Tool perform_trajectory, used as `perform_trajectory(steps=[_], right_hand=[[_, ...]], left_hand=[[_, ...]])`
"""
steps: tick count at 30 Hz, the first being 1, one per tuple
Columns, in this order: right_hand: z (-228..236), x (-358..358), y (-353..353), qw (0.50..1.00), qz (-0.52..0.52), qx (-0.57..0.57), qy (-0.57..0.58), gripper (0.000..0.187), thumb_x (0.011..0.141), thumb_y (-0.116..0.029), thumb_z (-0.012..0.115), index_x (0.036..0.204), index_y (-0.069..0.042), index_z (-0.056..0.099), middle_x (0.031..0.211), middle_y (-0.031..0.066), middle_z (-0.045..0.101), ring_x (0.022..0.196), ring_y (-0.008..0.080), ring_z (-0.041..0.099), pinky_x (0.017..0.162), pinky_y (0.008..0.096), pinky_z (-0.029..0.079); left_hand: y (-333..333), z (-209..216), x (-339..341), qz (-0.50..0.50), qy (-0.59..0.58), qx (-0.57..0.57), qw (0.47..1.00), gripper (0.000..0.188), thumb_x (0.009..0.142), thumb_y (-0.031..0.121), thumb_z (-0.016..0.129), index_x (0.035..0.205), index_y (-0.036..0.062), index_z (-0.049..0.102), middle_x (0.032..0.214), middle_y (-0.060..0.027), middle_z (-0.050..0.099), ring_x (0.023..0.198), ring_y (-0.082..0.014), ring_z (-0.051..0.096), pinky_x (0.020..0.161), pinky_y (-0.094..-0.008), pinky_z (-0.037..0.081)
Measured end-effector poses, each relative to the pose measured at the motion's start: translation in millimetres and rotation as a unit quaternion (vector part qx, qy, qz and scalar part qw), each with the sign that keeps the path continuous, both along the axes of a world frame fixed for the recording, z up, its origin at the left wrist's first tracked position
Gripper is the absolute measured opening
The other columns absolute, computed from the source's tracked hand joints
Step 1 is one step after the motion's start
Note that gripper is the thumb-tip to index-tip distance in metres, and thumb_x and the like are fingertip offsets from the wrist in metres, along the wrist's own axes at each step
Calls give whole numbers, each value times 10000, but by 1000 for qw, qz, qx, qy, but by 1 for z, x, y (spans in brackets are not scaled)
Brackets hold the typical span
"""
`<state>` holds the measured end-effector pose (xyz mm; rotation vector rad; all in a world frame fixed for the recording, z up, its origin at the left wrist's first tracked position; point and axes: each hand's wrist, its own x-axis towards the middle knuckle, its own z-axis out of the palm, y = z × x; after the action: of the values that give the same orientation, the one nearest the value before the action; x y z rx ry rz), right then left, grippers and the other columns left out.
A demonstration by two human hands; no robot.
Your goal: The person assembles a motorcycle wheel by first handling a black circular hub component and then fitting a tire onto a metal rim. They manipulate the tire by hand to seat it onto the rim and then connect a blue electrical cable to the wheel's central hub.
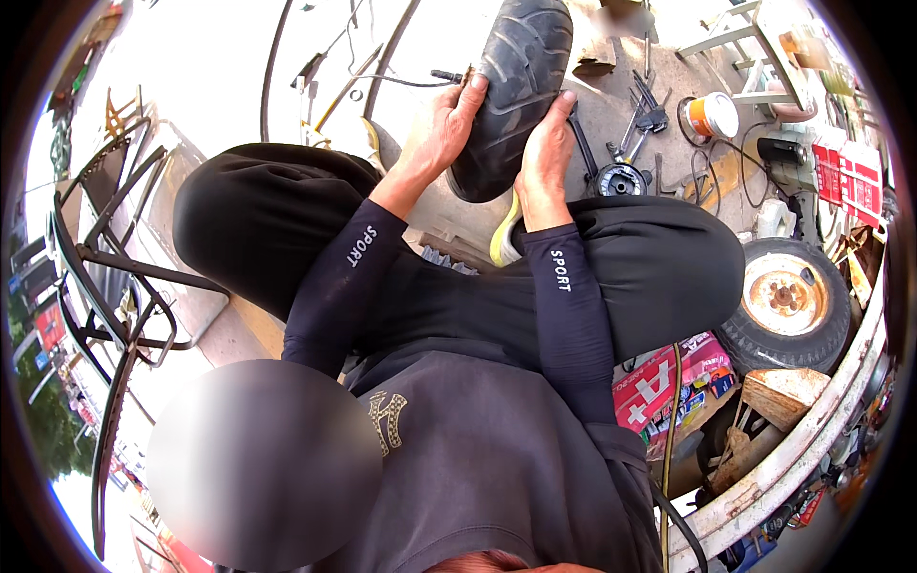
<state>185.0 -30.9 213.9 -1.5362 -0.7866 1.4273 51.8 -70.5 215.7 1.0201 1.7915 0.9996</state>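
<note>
The small black tyre (511,91) stands on edge between the person's knees, its long axis running away from the body toward the concrete floor (621,115) ahead. Its tread is dark, dusty and grooved. The left hand (441,129) clasps its left flank, fingers curled over the tread; the right hand (546,153) presses flat on the right flank. Wrenches (648,113) and a rusty wheel (788,301) lie to the right.

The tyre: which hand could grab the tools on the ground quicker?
Probably the right hand. It grips the tyre on the side where the tools lie. The left hand holds the tyre's far side, away from them.
</note>
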Motion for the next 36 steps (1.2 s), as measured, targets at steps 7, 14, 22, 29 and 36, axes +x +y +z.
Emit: perform_trajectory(steps=[7, 14, 22, 29, 36], right_hand=[[16, 15, 17, 989, 66, -4, 131, 804, 1018, -633, 382, 1413, 64, 453, 1348, 189, 587, 1175, 275, 622, 992, 365, 515], [14, 8, 48, 994, 44, 96, 24, 649, 1023, -565, 490, 962, 62, 644, 877, 46, 603, 813, 133, 526, 760, 286, 449], [-3, 1, 31, 994, -6, 70, 88, 654, 1041, -548, 455, 1154, 74, 624, 1132, 111, 671, 1012, 175, 596, 911, 307, 462], [-18, 1, 35, 994, 16, 107, 31, 618, 1046, -541, 451, 1003, 49, 628, 925, 55, 626, 877, 149, 542, 821, 304, 445], [-16, -6, 32, 991, 10, 134, -31, 625, 1053, -531, 432, 990, 62, 620, 902, 112, 644, 855, 197, 566, 802, 352, 454]], left_hand=[[21, 28, -8, -26, -67, -6, 997, 763, 929, 647, 577, 1009, -99, 717, 836, -167, 724, 810, -218, 702, 751, -339, 542], [29, 22, -3, -37, -166, 44, 984, 778, 873, 511, 746, 1324, -98, 567, 1213, -225, 658, 1096, -246, 651, 953, -334, 508], [30, 12, -1, -41, -188, 57, 980, 718, 864, 397, 788, 1384, -33, 541, 1284, -187, 623, 1203, -261, 588, 1040, -375, 452], [30, 7, -1, -71, -197, 109, 972, 803, 785, 263, 867, 1429, -18, 478, 1281, -150, 633, 1145, -230, 627, 984, -360, 509], [32, 8, -8, -86, -150, 101, 980, 844, 756, 261, 875, 1447, -5, 468, 1261, -179, 649, 1144, -264, 631, 997, -374, 501]])
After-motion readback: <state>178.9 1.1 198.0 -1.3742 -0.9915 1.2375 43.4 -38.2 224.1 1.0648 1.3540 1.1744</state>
